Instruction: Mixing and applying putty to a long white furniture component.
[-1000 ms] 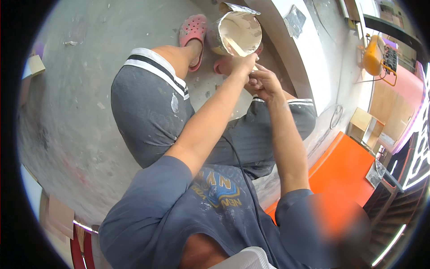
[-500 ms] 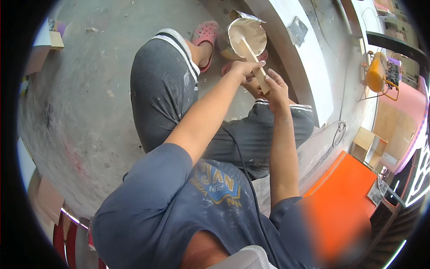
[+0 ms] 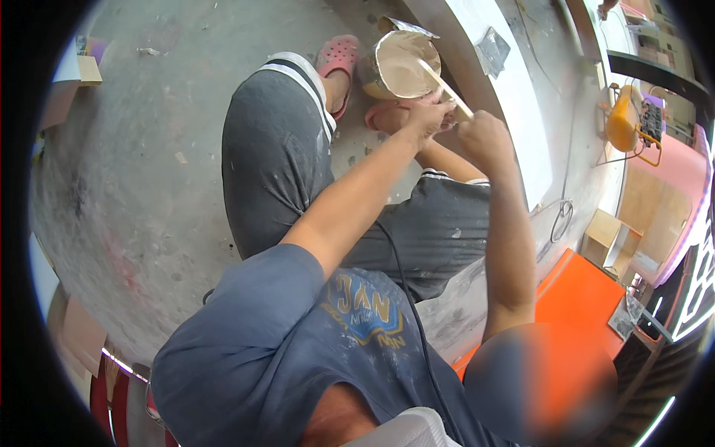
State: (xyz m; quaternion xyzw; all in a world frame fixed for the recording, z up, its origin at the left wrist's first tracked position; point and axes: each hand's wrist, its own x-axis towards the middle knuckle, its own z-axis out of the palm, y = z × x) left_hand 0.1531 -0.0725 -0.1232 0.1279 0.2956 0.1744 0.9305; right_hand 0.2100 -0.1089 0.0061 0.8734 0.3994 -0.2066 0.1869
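Note:
My right hand (image 3: 485,141) is closed in a fist around the near end of a pale, flat wooden stick (image 3: 450,91). The stick's far end reaches over the mouth of a bucket (image 3: 383,87), whose inside is coated with a cream-coloured paste (image 3: 402,58). Beside the bucket's near rim is my left hand (image 3: 430,118), its fingers curled close to the stick. What those fingers grip is hidden. A torn, folded flap (image 3: 408,27) stands up at the bucket's far edge.
My feet in pink clogs (image 3: 340,56) flank the bucket's near side. Right of it runs a long white panel (image 3: 514,97) with a grey plate (image 3: 492,52) on top. An orange board (image 3: 585,298) and a yellow machine (image 3: 624,119) stand farther right. A dark cable (image 3: 406,276) crosses my lap.
My right hand has moved right and turned over into a fist around the stick's near end. The left hand has slid slightly right. The stick's far end has shifted right within the bucket's mouth.

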